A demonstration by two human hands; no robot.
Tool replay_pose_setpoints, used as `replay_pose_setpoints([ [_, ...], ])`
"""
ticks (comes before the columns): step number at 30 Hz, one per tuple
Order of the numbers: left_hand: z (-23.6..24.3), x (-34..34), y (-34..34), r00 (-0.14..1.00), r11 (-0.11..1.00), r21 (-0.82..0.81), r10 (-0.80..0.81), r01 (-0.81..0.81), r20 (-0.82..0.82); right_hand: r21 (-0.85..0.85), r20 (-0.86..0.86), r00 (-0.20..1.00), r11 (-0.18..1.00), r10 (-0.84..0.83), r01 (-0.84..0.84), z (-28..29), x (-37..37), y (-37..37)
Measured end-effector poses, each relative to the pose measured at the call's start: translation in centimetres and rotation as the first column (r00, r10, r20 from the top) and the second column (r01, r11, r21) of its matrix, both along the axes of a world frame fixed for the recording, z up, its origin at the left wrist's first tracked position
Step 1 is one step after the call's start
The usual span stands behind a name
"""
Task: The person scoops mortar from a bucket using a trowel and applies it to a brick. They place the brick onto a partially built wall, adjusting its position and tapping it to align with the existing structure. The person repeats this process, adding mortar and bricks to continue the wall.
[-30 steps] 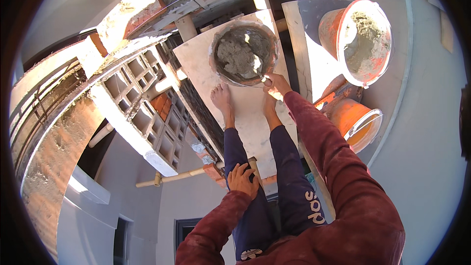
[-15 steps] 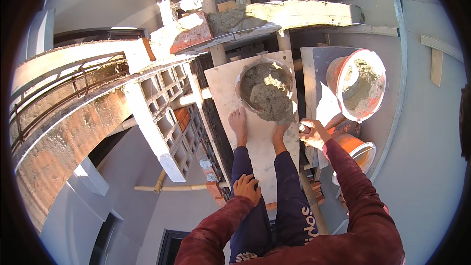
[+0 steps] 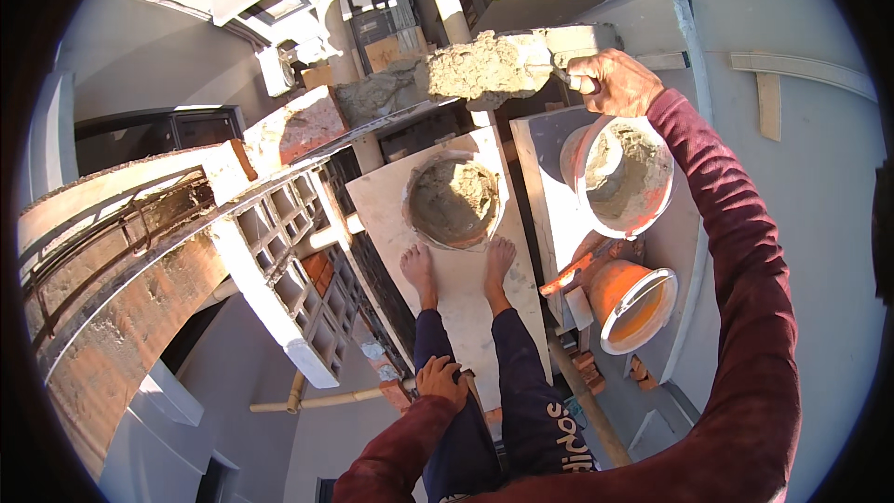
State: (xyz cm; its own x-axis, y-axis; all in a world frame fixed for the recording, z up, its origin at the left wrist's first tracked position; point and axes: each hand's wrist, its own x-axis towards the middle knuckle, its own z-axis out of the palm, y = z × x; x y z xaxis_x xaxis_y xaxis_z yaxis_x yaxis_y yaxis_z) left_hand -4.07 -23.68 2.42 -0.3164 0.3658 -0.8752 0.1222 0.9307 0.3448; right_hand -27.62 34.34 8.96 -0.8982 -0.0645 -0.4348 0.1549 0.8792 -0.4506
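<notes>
My right hand (image 3: 615,82) is closed round the handle of a trowel (image 3: 581,84), reaching out to the top of the wall ahead. The trowel's blade is at the right end of a thick heap of wet grey mortar (image 3: 486,70), mostly hidden by it. This mortar lies along the wall top, beside a red brick (image 3: 303,137). My left hand (image 3: 441,383) rests on my left thigh, fingers laid over the trouser leg and holding nothing that I can make out. Between the wall and my bare feet stands a round basin (image 3: 453,200) of mortar.
I stand on a pale board (image 3: 447,289). To its right, a large bucket of mortar (image 3: 626,172) sits tilted, with an orange bucket (image 3: 638,307) nearer me. On the left are white hollow blocks (image 3: 275,293) and a concrete beam (image 3: 140,289). Bamboo poles (image 3: 368,154) rise behind the wall.
My right hand has swung up and forward from above the basin to the wall top. The mortar that was on the trowel now lies on the wall. My left hand stays on the thigh.
</notes>
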Motion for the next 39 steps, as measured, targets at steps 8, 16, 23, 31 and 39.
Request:
replay_pose_setpoints([
  [8, 0.1, -0.1, -0.5, 0.999, 0.999, 0.040, 0.011, -0.013, 0.034, 0.531, -0.161, 0.971, 0.845, 0.175, -0.064, -11.0, -2.1, -0.9],
  [16, 0.4, -0.5, -0.3, 0.998, 1.000, 0.031, 0.000, -0.002, 0.070, 0.427, -0.241, 0.966, 0.884, -0.093, 0.191, -2.0, 2.4, -4.4],
  [23, 0.1, -0.4, -0.5, 0.997, 1.000, -0.002, -0.021, 0.021, 0.072, -0.148, 0.383, 0.687, 0.693, -0.618, 0.706, -1.1, 12.0, -16.0],
  [31, -0.3, 0.1, -1.9, 0.997, 0.998, 0.034, -0.060, 0.058, 0.052, -0.305, 0.007, 0.603, 0.573, -0.797, 0.761, -16.7, 11.4, -22.6],
  [39, -0.4, 0.5, -2.3, 0.997, 0.996, 0.052, -0.069, 0.067, 0.033, -0.273, -0.184, 0.592, 0.619, -0.785, 0.736, -21.9, 8.8, -18.8],
])
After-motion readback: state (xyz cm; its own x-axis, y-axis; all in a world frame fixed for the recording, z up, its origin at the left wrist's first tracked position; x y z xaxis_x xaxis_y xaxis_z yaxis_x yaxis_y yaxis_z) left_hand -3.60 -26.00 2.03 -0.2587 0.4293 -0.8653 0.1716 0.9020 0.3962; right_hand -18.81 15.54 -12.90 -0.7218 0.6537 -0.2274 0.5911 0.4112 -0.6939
